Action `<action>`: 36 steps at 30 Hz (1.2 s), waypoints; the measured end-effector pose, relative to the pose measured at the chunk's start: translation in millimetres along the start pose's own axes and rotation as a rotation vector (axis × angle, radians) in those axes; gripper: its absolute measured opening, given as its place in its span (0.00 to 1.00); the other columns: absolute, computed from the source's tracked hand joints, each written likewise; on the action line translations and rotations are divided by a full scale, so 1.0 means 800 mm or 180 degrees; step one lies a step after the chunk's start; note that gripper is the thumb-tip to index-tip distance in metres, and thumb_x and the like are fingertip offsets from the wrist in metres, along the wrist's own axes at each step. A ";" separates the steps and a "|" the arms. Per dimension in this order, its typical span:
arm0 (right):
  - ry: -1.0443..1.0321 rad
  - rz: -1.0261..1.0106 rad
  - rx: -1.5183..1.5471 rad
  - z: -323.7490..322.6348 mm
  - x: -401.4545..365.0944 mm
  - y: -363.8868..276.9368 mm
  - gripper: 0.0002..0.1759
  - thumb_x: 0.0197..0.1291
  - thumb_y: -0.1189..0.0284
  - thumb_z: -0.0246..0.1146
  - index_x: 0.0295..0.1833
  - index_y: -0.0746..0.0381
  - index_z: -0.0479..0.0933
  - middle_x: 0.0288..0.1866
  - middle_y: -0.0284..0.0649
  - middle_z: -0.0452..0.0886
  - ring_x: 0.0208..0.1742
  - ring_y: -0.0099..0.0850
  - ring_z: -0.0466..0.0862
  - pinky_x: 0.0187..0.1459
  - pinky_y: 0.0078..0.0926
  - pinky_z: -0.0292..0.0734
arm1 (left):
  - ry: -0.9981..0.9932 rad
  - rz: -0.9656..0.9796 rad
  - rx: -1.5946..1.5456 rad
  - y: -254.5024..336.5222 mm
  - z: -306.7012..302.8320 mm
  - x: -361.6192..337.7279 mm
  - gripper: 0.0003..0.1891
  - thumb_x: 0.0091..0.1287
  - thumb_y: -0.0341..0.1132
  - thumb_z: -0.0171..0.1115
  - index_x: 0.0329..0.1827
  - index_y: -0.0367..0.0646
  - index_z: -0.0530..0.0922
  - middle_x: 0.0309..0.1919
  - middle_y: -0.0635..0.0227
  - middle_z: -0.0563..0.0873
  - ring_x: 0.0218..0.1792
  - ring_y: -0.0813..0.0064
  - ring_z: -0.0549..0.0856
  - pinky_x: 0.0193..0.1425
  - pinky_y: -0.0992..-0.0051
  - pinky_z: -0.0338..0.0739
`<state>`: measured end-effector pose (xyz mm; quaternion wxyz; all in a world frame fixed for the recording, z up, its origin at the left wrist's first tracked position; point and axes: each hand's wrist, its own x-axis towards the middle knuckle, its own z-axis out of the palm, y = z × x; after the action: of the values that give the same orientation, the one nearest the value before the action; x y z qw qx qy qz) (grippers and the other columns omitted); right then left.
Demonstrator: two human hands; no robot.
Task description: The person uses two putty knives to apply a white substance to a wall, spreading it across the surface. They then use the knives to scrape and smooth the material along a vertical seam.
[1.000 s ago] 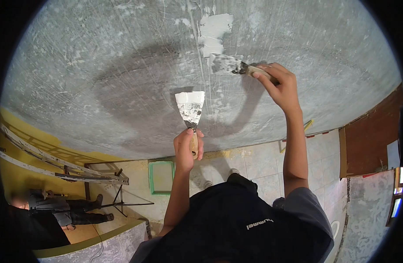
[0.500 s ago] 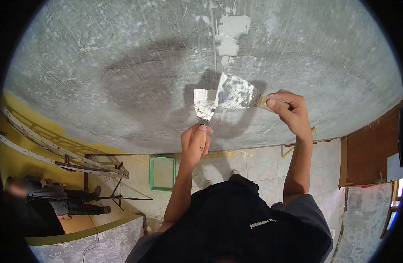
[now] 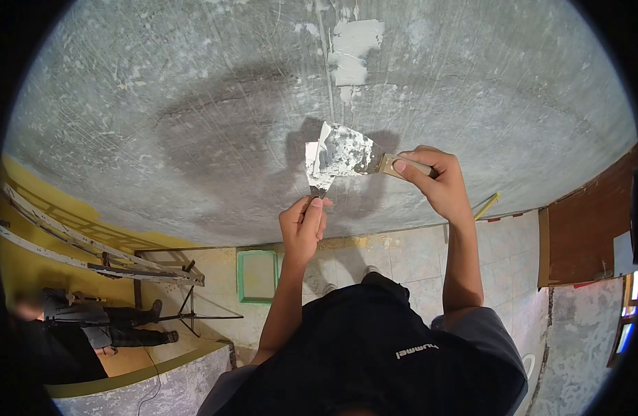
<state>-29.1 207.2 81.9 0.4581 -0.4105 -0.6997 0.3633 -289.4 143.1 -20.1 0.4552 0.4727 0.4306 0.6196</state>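
Observation:
My left hand [image 3: 303,225] is closed round the handle of a smaller putty knife [image 3: 312,161], its blade pointing up and coated with white putty. In my right hand [image 3: 433,182] is a wider putty knife [image 3: 350,151], gripped by its wooden handle and turned to the left. Its putty-smeared blade overlaps the smaller blade, with a ridge of putty along its left edge. Behind both blades rises a grey plastered wall [image 3: 215,132]. Higher on it, a pale patch of putty [image 3: 357,52] lies beside a vertical line.
A green-rimmed tray [image 3: 239,277] rests on the tiled floor by the wall's foot. At left are a ladder [image 3: 118,260], a black stand [image 3: 192,315] and another person [image 3: 90,319]. A brown wooden panel [image 3: 586,229] stands at right.
My right hand has moved left, bringing the wider blade from the smaller blade's right edge to across it. The view has shifted slightly; both hands keep their grips.

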 end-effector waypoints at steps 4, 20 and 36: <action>0.0079 0.0072 -0.0084 -0.006 -0.006 0.003 0.11 0.67 0.71 0.75 0.46 0.69 0.90 0.30 0.32 0.79 0.33 0.18 0.71 0.34 0.23 0.64 | 0.0035 -0.0004 0.0032 0.001 -0.001 0.001 0.17 0.83 0.37 0.57 0.44 0.30 0.85 0.15 0.75 0.74 0.15 0.89 0.68 0.21 0.81 0.59; 0.0618 -0.0834 -0.0499 -0.055 0.052 0.055 0.13 0.65 0.70 0.76 0.49 0.68 0.90 0.36 0.36 0.85 0.38 0.23 0.79 0.39 0.22 0.72 | -0.0084 -0.0505 -0.0708 -0.002 0.002 0.005 0.26 0.83 0.50 0.47 0.45 0.33 0.81 0.13 0.66 0.75 0.08 0.79 0.67 0.13 0.76 0.60; 0.0644 -0.1194 -0.0765 -0.084 0.081 0.077 0.15 0.63 0.68 0.78 0.51 0.67 0.90 0.39 0.38 0.89 0.39 0.24 0.82 0.37 0.22 0.74 | -0.0131 -0.0529 -0.0623 -0.011 0.008 0.002 0.25 0.83 0.50 0.47 0.45 0.34 0.81 0.13 0.66 0.74 0.08 0.79 0.66 0.12 0.75 0.58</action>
<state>32.8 299.2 70.7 0.5331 -0.3593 -0.7525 0.1431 -281.8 147.0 -27.3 0.5577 0.4013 0.3964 0.6089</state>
